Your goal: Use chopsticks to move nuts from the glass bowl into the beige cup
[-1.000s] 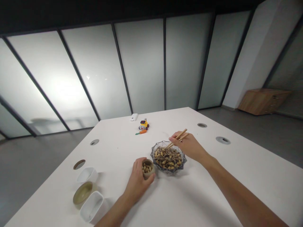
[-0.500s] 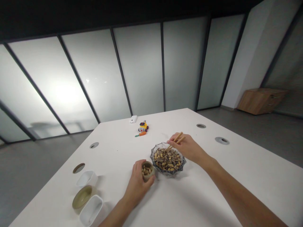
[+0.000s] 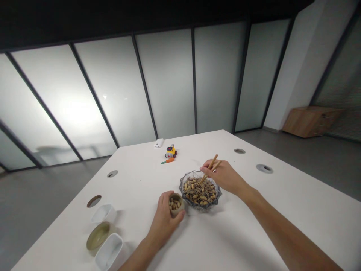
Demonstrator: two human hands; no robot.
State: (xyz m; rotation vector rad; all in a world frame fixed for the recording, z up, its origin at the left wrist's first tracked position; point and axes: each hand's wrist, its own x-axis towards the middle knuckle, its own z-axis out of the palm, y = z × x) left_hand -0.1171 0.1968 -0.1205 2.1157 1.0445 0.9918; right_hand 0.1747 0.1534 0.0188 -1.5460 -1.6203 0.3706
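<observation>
My left hand (image 3: 166, 216) is wrapped round a small beige cup (image 3: 181, 209) that has several peanuts (image 3: 174, 203) in it. Just right of the cup stands a scalloped glass bowl (image 3: 184, 194), full of striped sunflower seeds mixed with peanuts (image 3: 203, 191). In my right hand (image 3: 222, 175) is a pair of wooden chopsticks (image 3: 212, 165), gripped near the middle. Their lower tips reach down into the seeds at the bowl's centre; whether they pinch a peanut I cannot make out.
At the left lie two white dishes (image 3: 103, 213) and an olive-green bowl (image 3: 98, 237). Farther back on the white table (image 3: 141, 203) are a yellow toy vehicle (image 3: 170, 151), an orange toy carrot (image 3: 168, 160) and a white device (image 3: 159, 142). Cable holes (image 3: 264, 168) pierce the tabletop.
The chopsticks have shifted slightly and stand a bit steeper, with their tips still in the bowl. My left hand and the cup have stayed in place.
</observation>
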